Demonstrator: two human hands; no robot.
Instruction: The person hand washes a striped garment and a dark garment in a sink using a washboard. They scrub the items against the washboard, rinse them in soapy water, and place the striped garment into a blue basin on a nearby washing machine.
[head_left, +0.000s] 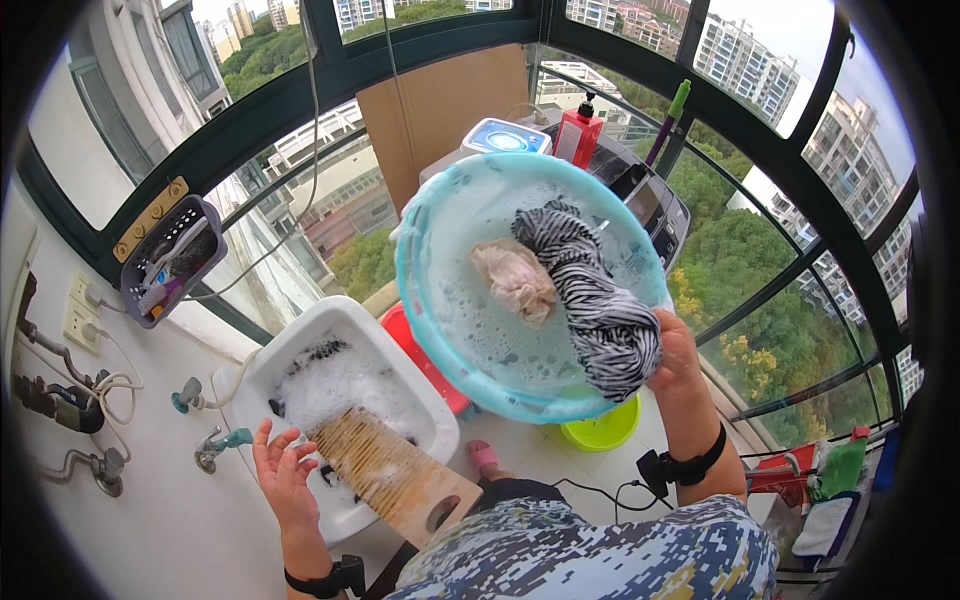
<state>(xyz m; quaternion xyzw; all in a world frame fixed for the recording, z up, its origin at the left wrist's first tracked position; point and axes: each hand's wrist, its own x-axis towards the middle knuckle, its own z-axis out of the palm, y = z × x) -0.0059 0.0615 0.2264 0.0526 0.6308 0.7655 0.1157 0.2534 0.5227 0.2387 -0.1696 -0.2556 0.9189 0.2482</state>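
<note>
A translucent teal plastic basin (442, 352) of sudsy water is held up by its right rim in my right hand (673, 351). In it lie a twisted black-and-white striped cloth (600, 300) and a crumpled pale pink cloth (514, 281). One end of the striped cloth rests against the rim by my right fingers; whether they pinch it too is hidden. My left hand (285, 465) is empty, fingers apart, beside a wooden washboard (390, 465). That board leans in a white utility sink (442, 431), where foam (345, 390) partly covers dark cloth.
Below the basin are a red tub (416, 352) and a lime-green bowl (611, 427). A red pump bottle (577, 139) stands on the washing machine (652, 199). Taps (217, 448) project from the left wall under a grey hanging basket (172, 262). A black cable (600, 491) crosses the floor.
</note>
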